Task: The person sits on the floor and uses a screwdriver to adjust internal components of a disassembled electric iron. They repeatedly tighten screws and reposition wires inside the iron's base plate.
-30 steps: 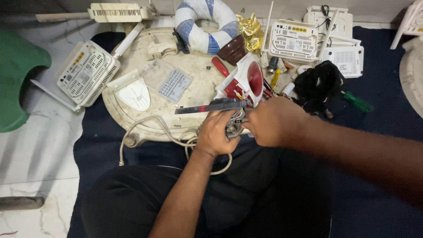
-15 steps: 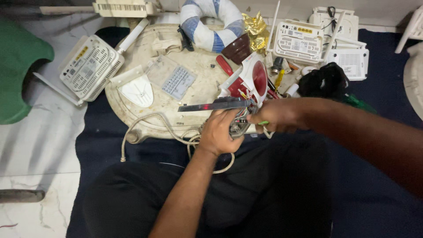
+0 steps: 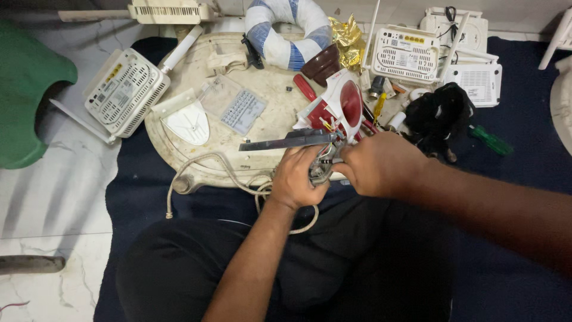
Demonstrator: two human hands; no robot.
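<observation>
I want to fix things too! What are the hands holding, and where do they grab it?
Both hands, left hand and right hand, grip a small metal part with wires between them; exactly where the fingers pinch is hidden.

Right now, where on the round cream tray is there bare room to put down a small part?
The round cream tray is bare between the clear keypad panel and the red-and-white iron body. Crowded: around both hands, left and right.

Round cream board [image 3: 179, 143] (worn) bears keypad panel [image 3: 241, 111].
</observation>
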